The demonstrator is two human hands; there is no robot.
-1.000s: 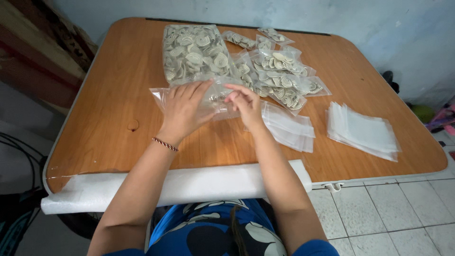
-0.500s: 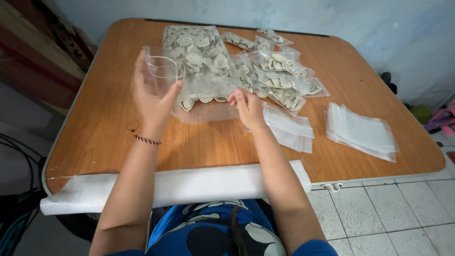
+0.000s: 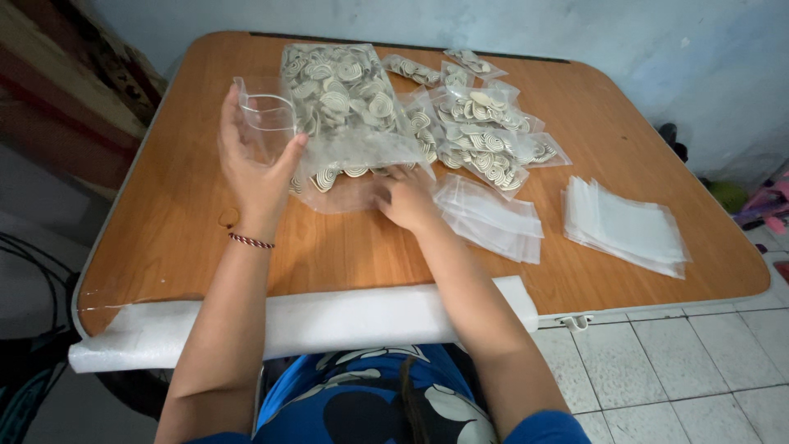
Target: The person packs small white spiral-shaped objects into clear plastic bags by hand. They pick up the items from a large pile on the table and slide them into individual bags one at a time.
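small clear bag (image 3: 265, 123) | empty, mouth open, held upright | large clear bag (image 3: 345, 123) | spiral-patterned pieces, lying on table

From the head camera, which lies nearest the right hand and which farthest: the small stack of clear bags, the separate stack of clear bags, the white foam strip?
From the right hand:
1. Small stack of clear bags, just right of it.
2. White foam strip, along the table's near edge.
3. Separate stack of clear bags, far right.
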